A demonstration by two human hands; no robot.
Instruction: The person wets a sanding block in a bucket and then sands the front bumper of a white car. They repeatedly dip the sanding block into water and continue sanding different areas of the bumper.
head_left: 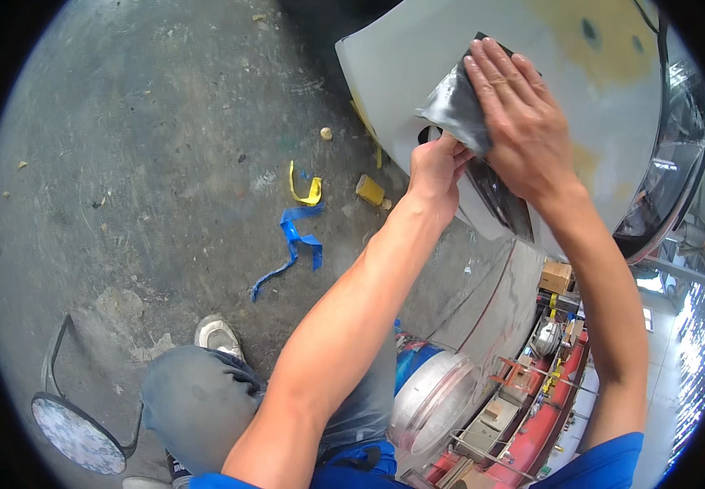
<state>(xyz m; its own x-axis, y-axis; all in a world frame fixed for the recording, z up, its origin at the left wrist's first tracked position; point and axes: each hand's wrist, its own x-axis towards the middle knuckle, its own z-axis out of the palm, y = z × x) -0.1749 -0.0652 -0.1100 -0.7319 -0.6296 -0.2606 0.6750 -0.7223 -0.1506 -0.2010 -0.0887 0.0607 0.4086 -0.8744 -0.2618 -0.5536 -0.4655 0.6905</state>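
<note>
My right hand lies flat, fingers stretched out and close together, on a dark grey sheet that looks like sandpaper. The sheet rests against the grey primed car bumper, its near left side shiny and bent up. My left hand is closed at the sheet's lower edge, thumb and fingers pinching there; the fingertips are partly hidden. Right beside it is a small dark hole in the bumper, and a dark slot-shaped recess runs below both hands.
On the concrete floor lie blue tape, a yellow strip and a yellow block. A headlight borders the bumper at right. A round-topped stool, a metal bucket and a red tool cart stand near me.
</note>
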